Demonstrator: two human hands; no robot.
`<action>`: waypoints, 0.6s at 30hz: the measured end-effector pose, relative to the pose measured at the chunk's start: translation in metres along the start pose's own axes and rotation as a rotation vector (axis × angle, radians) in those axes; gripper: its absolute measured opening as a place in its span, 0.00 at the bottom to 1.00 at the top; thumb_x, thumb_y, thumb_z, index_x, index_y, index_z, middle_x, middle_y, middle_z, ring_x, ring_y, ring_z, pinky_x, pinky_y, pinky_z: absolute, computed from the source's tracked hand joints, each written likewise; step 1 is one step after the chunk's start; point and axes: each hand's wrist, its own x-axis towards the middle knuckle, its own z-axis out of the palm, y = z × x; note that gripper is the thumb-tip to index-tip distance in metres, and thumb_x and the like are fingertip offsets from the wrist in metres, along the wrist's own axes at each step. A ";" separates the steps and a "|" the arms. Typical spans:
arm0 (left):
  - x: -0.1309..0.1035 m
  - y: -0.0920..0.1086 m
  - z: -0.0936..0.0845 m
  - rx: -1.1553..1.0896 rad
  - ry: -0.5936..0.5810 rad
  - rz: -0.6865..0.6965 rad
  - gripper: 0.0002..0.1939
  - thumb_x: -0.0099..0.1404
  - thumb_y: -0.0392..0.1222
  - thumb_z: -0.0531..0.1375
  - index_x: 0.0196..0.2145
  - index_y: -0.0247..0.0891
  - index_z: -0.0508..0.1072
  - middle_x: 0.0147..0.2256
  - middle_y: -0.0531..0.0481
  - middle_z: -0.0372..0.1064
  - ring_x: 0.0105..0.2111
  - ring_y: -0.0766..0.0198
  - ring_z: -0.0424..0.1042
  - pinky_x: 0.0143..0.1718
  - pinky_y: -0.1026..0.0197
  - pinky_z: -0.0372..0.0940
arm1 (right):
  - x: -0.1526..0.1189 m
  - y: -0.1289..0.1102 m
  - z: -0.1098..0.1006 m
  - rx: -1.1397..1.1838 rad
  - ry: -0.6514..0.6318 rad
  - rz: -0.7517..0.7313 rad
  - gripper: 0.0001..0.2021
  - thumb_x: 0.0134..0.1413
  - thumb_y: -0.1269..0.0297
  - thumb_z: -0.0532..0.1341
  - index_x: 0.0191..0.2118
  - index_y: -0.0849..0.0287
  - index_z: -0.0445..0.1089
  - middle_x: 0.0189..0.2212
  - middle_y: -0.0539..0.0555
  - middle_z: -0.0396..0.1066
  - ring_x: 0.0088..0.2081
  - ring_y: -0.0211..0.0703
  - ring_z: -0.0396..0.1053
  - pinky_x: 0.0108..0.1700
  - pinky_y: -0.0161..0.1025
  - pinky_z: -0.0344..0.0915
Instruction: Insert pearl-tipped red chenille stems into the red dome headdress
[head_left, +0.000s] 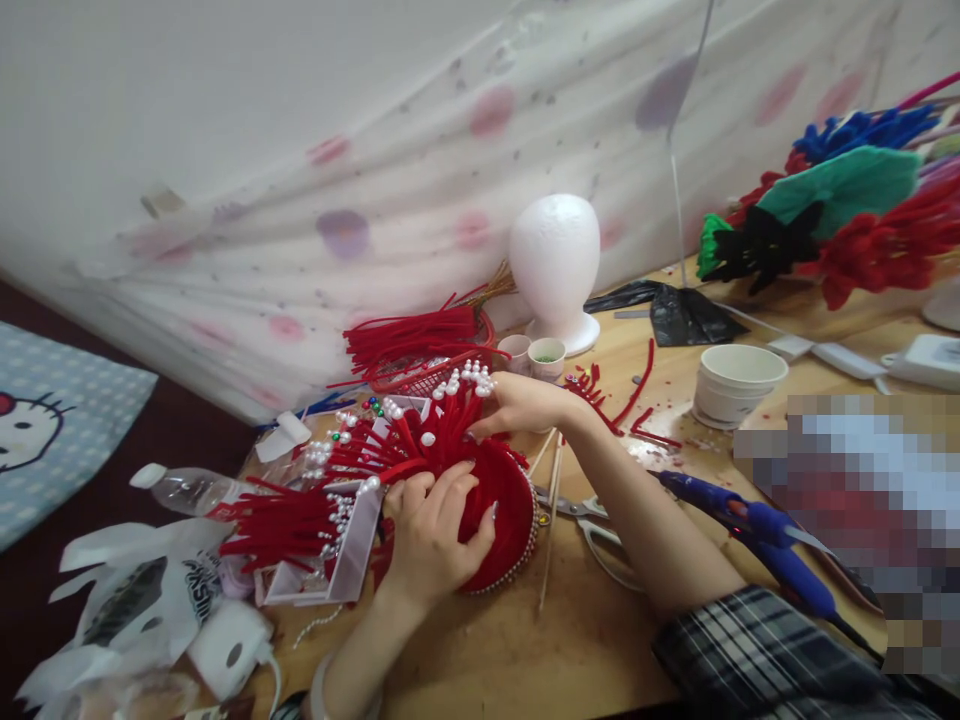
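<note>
A red velvety headdress (pixel 506 510) edged with small white pearls rests on the wooden table, with red fuzzy loops and pearl-tipped red stems rising from it. My left hand (pixel 439 530) lies over its near left side, fingers bent and pressed against the red material. At the far side my right hand (pixel 521 405) is closed around the upright red loops, just below a cluster of white pearls (pixel 469 378); its fingertips are partly hidden. Left of my hands, a white plastic box (pixel 360 550) holds red pipe cleaners (pixel 281 525) and pearl-tipped stems.
Scissors (pixel 611 550), wooden sticks (pixel 553 520) and a blue glue gun (pixel 739 515) lie right. Behind stand a white foam head (pixel 559 265), paper cups (pixel 739 385) and a red basket (pixel 427 375). A bottle (pixel 191 488) and plastic bag (pixel 142 570) sit left.
</note>
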 end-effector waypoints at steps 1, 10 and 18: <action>0.000 0.000 0.000 -0.001 -0.005 -0.003 0.07 0.61 0.41 0.60 0.38 0.40 0.73 0.43 0.50 0.78 0.36 0.55 0.65 0.42 0.51 0.53 | 0.000 0.000 0.000 -0.010 -0.004 -0.013 0.04 0.45 0.70 0.65 0.31 0.62 0.75 0.29 0.49 0.76 0.31 0.38 0.69 0.36 0.35 0.66; 0.022 0.004 -0.017 -0.002 0.012 0.016 0.08 0.62 0.33 0.59 0.40 0.38 0.74 0.38 0.50 0.79 0.36 0.57 0.68 0.41 0.53 0.57 | -0.002 0.001 -0.003 -0.023 0.010 -0.019 0.07 0.48 0.67 0.64 0.35 0.63 0.75 0.28 0.50 0.76 0.30 0.38 0.69 0.34 0.34 0.65; 0.029 0.006 -0.019 0.163 0.041 -0.050 0.11 0.62 0.32 0.59 0.42 0.36 0.75 0.45 0.45 0.77 0.38 0.54 0.67 0.41 0.51 0.60 | -0.003 -0.002 -0.004 -0.005 0.010 -0.047 0.05 0.49 0.67 0.63 0.31 0.64 0.74 0.24 0.50 0.73 0.26 0.36 0.66 0.29 0.33 0.61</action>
